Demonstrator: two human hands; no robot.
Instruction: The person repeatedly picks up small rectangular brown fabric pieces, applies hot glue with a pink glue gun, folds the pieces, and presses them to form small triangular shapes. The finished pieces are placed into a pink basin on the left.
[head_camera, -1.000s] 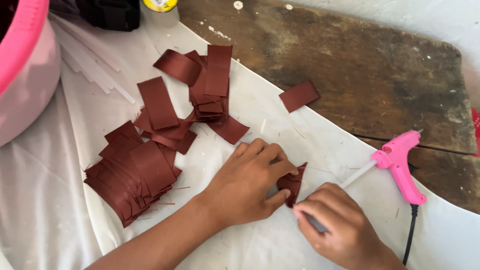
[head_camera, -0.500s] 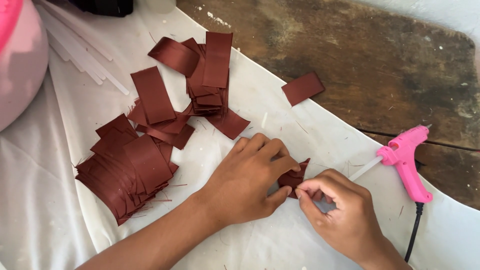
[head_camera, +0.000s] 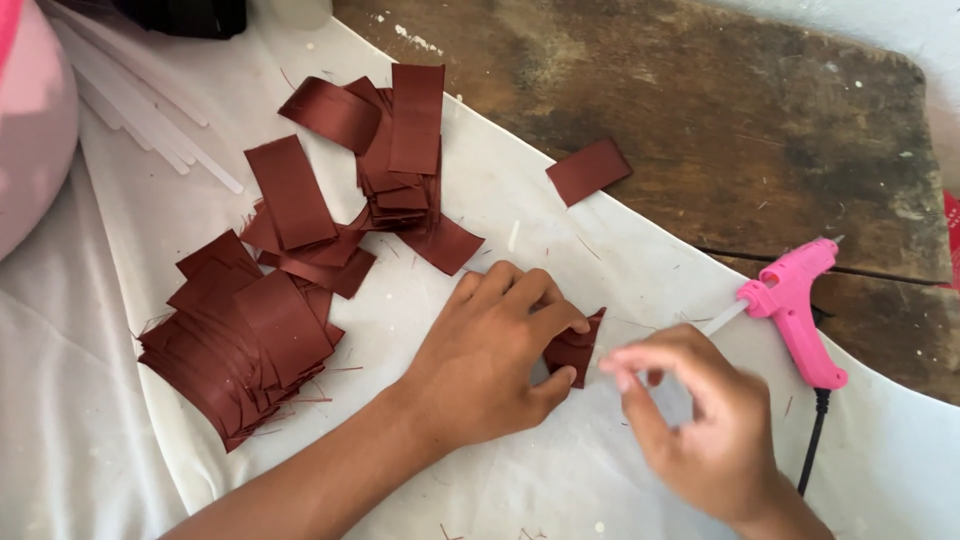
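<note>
Covering a worn wooden table (head_camera: 700, 110), white cloth (head_camera: 520, 210) bears ribbon pieces (head_camera: 240, 340).

Pink glue gun (head_camera: 795, 310) on white sheet (head_camera: 560, 220); clear glue sticks (head_camera: 140, 110); worn wooden board (head_camera: 720, 120).

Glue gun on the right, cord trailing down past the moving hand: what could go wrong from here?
The right hand is blurred with motion close to the pink glue gun and its cord; a snag could drag the nozzle across the white sheet. The left hand pins the folded ribbon piece lightly, so it may spring open.
</note>
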